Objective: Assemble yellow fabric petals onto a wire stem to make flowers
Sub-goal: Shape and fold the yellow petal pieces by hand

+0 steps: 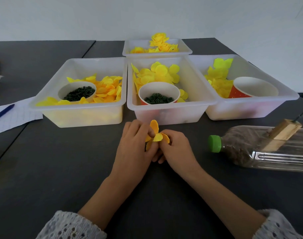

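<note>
Both hands meet over the dark desk, just in front of the middle bin. The left hand and right hand each keep a narrow pinching grip on a small cluster of yellow petals, 1 petal standing upright between them. The wire stem cannot be made out. A green-capped bottle lies on its side to the right

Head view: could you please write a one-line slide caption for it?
Both hands, left hand and right hand, pinch yellow petals before three petal-filled bins.
</note>
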